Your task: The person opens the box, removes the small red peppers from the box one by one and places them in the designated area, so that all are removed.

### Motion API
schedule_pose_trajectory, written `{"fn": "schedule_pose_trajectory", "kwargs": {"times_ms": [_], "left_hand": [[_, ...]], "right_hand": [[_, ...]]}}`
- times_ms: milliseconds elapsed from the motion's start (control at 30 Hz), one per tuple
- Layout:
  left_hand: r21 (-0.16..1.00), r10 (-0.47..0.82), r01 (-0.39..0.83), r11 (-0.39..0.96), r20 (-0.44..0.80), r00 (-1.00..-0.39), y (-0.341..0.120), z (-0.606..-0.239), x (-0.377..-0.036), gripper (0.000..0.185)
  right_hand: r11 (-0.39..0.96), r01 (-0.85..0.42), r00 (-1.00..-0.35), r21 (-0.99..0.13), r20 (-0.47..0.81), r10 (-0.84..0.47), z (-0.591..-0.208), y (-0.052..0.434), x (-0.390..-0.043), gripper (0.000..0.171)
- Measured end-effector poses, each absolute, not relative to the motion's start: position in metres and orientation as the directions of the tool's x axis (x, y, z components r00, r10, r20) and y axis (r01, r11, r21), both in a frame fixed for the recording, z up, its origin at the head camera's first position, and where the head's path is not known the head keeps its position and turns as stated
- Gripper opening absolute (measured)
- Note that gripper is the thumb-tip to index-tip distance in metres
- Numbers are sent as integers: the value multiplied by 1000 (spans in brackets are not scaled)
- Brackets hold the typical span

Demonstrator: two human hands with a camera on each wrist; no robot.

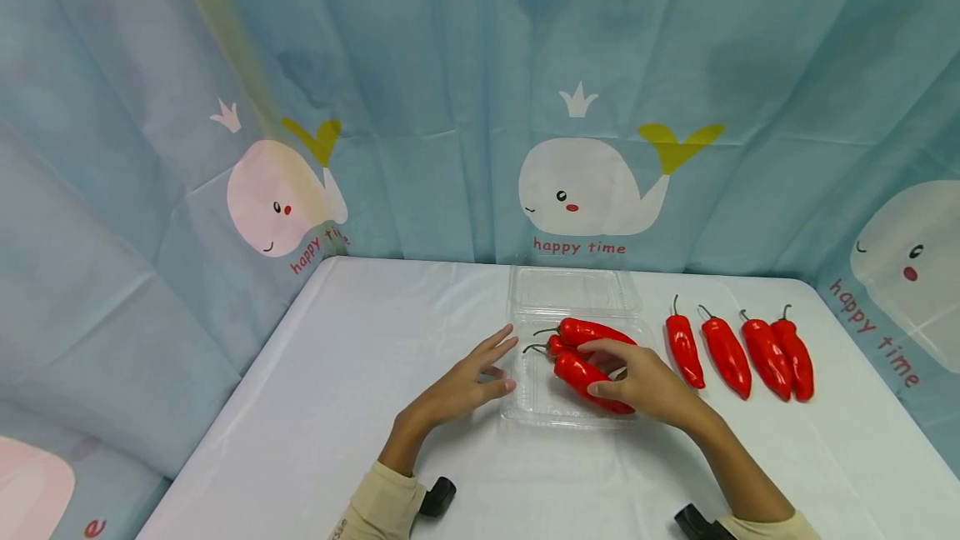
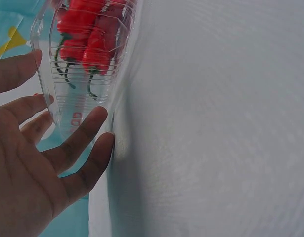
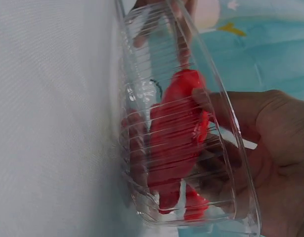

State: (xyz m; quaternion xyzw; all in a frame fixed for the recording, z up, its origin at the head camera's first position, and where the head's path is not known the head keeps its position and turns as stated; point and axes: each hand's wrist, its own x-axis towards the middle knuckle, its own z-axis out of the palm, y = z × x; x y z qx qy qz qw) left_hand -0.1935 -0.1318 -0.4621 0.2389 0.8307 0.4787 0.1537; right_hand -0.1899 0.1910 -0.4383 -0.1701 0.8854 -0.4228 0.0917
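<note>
I see the near pepper [image 1: 577, 373] in the clear box [image 1: 532, 394], in front of the middle pepper [image 1: 555, 345] and the far pepper [image 1: 596, 330]. The right hand [image 1: 637, 377] has the near pepper, part closed, with its thumb on one side and its fingers bent round it. I cannot tell if the pepper rests on the bottom. The left hand [image 1: 461, 390] holds nothing; its fingers are spread wide by the left side of the box, and I cannot tell if the tips touch it.

I think the box is thin and light, so a bump from the right hand could make it slide or tip. The pepper looks shiny, so it may slip if the grip is weak. Its tip could catch on the near right rim, or its side could push the other two. The lid [image 1: 573, 294] lies back on the far side. If the right hand swings wide, it could knock the four loose peppers [image 1: 724, 354] on the right
</note>
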Motion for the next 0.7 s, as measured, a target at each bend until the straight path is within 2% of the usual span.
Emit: {"fn": "schedule_pose_trajectory", "kwargs": {"times_ms": [267,500,700], "left_hand": [[871,539,244,426,-28,-842,-132,-463,-194,71],[870,541,247,427,-27,-840,-132,-462,-194,70],[869,545,251,427,-25,-838,-132,-462,-194,71]], "right_hand": [[566,-193,-951,-802,11,-308,-431,196,-187,62],[492,-195,-956,-848,52,-289,-422,205,-184,68],[459,-178,-963,-871,60,-261,-415,216,-180,67]]}}
